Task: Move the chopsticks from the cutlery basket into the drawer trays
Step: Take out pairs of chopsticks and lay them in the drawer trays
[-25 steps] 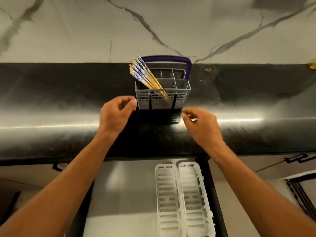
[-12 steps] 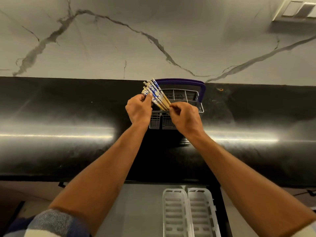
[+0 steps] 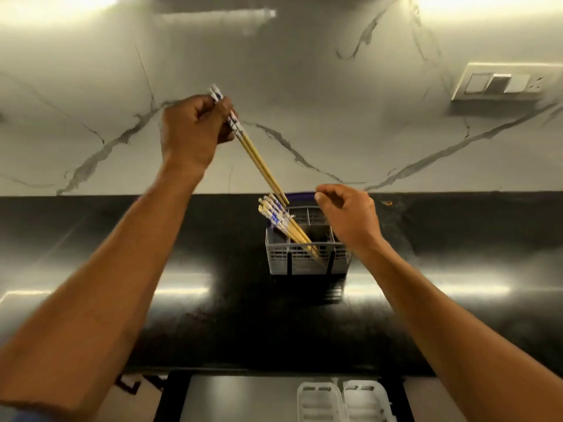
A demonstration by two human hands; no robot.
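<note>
A grey cutlery basket [image 3: 307, 263] with a purple handle stands on the black counter. Several wooden chopsticks with blue-and-white tops [image 3: 278, 216] lean to the left out of it. My left hand [image 3: 190, 132] is raised above and left of the basket, shut on a pair of chopsticks [image 3: 259, 161] that slant down toward the basket, their tips just over the others. My right hand [image 3: 347, 216] hovers over the basket's right side, fingers loosely curled, holding nothing. Two white slotted drawer trays [image 3: 344, 402] lie side by side in the open drawer at the bottom edge.
The glossy black counter [image 3: 91, 269] runs across the view, backed by a veined marble wall. A switch plate [image 3: 505, 82] sits on the wall at the upper right. The open drawer's grey floor [image 3: 240, 400] lies left of the trays.
My left hand has lifted a pair of chopsticks up and left out of the basket. My right hand has let go of the bundle and moved right. The view has tilted upward.
</note>
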